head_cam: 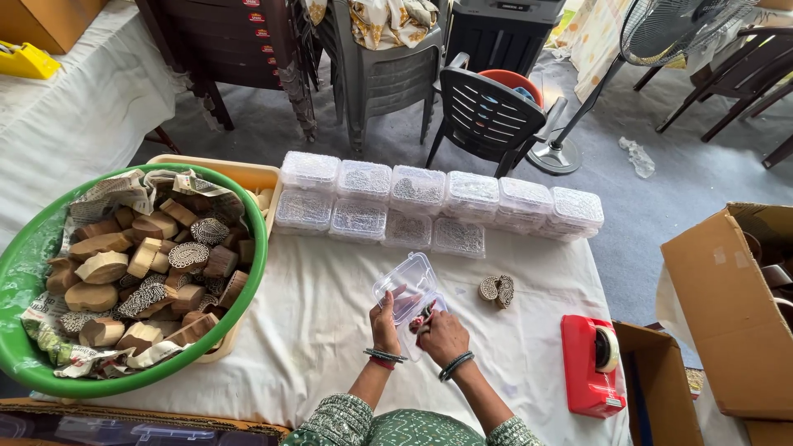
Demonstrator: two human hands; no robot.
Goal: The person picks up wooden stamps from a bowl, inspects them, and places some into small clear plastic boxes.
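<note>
My left hand [385, 324] grips the edge of a clear plastic box [408, 291] with its hinged lid up, held just above the white tablecloth [322, 322]. My right hand [443, 334] is closed on a small carved wooden block [424, 315] at the box's mouth. Two more carved wooden blocks [497, 291] lie on the cloth just right of the box. Both wrists wear bangles.
A green basin [16, 347] lined with newspaper holds several wooden stamp blocks at the left. Stacked clear boxes [438, 206] line the table's far edge. A red tape dispenser [590, 363] sits at the right, beside cardboard cartons [727, 314]. Chairs and a fan stand beyond.
</note>
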